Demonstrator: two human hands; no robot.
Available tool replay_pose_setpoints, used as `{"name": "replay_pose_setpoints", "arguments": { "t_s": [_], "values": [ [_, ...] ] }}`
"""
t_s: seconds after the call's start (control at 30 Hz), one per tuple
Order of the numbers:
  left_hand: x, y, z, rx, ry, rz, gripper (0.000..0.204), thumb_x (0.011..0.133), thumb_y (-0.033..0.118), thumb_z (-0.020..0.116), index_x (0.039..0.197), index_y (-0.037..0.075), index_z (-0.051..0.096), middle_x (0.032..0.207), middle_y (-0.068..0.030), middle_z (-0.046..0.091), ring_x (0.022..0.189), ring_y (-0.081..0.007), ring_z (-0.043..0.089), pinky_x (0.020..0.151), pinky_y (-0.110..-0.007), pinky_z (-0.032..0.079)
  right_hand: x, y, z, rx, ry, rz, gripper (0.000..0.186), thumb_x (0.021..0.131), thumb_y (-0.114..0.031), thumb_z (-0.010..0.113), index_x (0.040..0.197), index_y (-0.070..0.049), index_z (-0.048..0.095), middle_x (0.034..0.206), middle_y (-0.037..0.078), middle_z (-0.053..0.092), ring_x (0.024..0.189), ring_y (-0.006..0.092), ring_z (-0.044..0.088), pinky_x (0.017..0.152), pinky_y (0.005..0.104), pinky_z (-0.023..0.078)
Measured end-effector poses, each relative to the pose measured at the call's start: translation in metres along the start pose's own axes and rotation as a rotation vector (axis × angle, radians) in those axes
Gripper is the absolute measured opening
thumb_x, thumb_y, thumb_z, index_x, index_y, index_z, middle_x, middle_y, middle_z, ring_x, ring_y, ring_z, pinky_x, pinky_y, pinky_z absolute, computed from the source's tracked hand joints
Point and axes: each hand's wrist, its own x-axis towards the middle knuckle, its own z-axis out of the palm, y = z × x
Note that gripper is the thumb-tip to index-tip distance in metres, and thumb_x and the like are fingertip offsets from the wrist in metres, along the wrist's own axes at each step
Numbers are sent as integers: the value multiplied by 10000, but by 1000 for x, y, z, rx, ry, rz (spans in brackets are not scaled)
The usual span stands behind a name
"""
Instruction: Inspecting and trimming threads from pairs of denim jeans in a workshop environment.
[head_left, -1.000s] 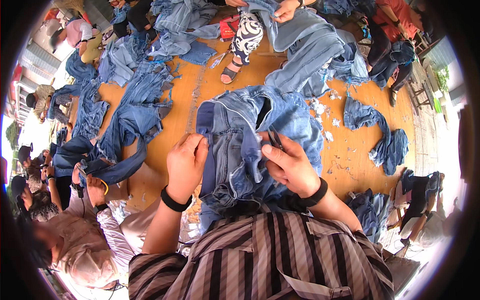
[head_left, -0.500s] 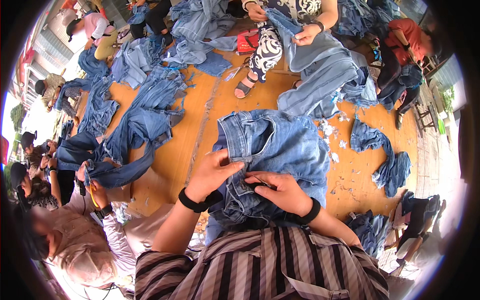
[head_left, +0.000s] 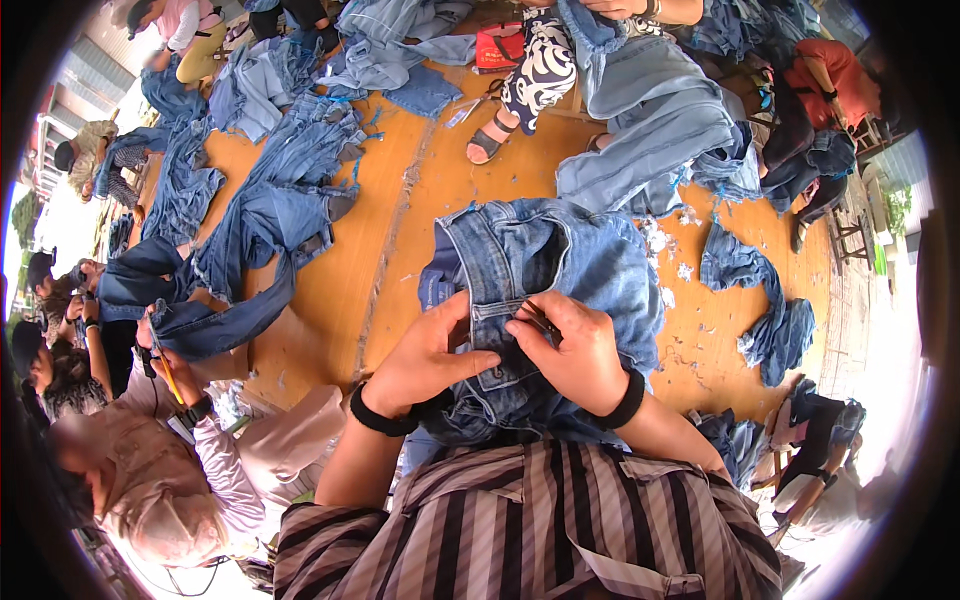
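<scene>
A pair of blue jeans (head_left: 610,265) lies across my lap, its waistband turned to the left and a front pocket gaping. My left hand (head_left: 422,350) is closed on the waistband (head_left: 490,318), fingers behind it and thumb on top near the button. Close beside it, my right hand (head_left: 580,358) pinches a small dark metal tool (head_left: 541,318), seemingly thread snips. The tool's tip is at a belt loop on the waistband; fingers hide most of it. Black bands circle both wrists.
Blue denim pieces (head_left: 280,190) are heaped at the left, with more denim (head_left: 650,120) ahead. A denim strip (head_left: 755,290) and fabric scraps (head_left: 662,240) lie on the orange board (head_left: 400,240). Co-workers sit around; one at left holds a yellow-handled tool (head_left: 172,378).
My right hand has moved up along the waistband to a belt loop, bringing the tool with it. My left hand still grips the waistband, its thumb lower. The view has shifted slightly.
</scene>
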Motion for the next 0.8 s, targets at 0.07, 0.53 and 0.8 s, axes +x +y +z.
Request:
{"name": "replay_pose_setpoints", "arguments": {
  "t_s": [0.07,0.53,0.8],
  "values": [
    [-3,0,-2,-6,15,-70,515,863,-35,743,1344,34,572,1146,-5,646,1054,-81,588,908,-263,485,7,-4,-1,-29,-41,72,183,848,-118,777,955,-21,665,806,128,714,685,304,708,619,362,558],
    [4,-7,-9,-337,79,-129,464,918,-22,661,1370,-17,557,1248,-60,673,1123,-132,625,964,-283,489,15,3,-27,300,-137,271,180,961,-86,661,1118,0,675,819,43,643,709,68,553,660,252,472],
    [10,-16,-13,-469,73,-124,445,939,41,605,1376,-21,554,1289,-80,674,1150,-153,627,1012,-304,467,-5,5,-21,25,-201,43,395,886,-74,766,1238,-68,588,850,108,695,717,220,703,652,308,543]
  ]
}}
